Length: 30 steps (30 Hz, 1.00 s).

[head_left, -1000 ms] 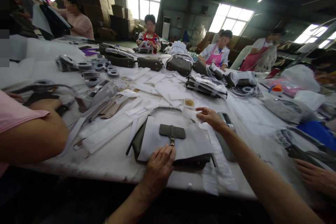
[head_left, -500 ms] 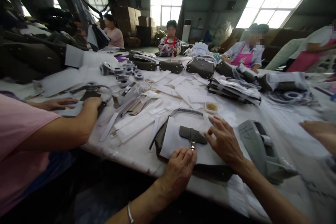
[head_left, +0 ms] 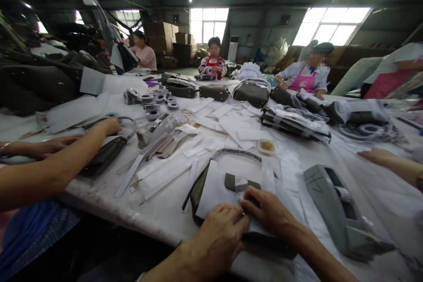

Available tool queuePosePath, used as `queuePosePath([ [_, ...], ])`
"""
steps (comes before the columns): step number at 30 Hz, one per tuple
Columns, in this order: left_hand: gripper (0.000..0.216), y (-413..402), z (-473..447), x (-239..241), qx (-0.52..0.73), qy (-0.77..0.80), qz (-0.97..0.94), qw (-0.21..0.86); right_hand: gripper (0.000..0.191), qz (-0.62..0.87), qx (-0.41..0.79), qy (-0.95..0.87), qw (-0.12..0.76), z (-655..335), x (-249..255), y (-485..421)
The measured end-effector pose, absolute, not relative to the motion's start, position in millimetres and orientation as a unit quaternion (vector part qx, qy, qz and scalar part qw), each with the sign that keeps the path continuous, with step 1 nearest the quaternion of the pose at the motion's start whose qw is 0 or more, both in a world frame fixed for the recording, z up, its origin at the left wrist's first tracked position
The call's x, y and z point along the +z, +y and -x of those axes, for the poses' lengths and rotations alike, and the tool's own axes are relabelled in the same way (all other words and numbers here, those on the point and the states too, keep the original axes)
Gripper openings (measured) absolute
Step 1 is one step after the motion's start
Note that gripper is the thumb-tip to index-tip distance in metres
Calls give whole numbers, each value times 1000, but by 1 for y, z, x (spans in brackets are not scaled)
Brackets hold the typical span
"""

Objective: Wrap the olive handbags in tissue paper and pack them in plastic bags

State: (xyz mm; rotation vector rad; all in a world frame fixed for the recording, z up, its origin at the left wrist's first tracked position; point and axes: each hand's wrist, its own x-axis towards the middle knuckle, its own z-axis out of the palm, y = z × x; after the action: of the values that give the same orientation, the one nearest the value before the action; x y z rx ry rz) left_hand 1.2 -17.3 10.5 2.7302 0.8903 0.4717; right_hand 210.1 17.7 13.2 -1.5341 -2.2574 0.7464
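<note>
One left hand and one right hand, close together on the front of a dark handbag at the near table edge; grip impossible to tell. Rightward, grey tape dispenser; beyond, small dish, then dark bags.

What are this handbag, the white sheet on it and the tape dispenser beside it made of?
Handbag: leather or a synthetic lookalike, judging by its dark, smooth panels with a dull sheen.
White sheet: perhaps paper or thin foam; it looks flat and matte.
Tape dispenser: probably moulded plastic, grey with a smooth, rounded body.
</note>
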Motion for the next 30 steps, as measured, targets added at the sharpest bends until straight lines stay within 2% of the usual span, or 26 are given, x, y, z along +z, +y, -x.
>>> queuePosePath([
  [3, 30, 26, 12, 46, 155, 298, -927, 170, 19, 541, 311, -761, 175, -211, 19, 18],
  [5, 24, 70, 13, 60, 157, 342, -920, 110, 18, 547, 322, -752, 178, -211, 20, 17],
  [7, 22, 121, 9, 64, 126, 380, -916, 2, 17, 557, 320, -746, 177, -210, 19, 17],
  [9, 19, 171, -2, 59, 86, 385, -915, -80, 17, 562, 321, -742, 177, -209, 17, 16],
  [15, 23, 267, -47, 17, 81, 325, -933, -135, 15, 560, 333, -732, 201, -210, 10, 16],
  [22, 21, 299, -79, -4, 77, 294, -939, -160, 12, 566, 341, -722, 206, -212, 4, 17],
  [30, 25, 266, -60, 41, 83, 319, -923, -200, 12, 560, 340, -721, 225, -212, 7, 16],
])
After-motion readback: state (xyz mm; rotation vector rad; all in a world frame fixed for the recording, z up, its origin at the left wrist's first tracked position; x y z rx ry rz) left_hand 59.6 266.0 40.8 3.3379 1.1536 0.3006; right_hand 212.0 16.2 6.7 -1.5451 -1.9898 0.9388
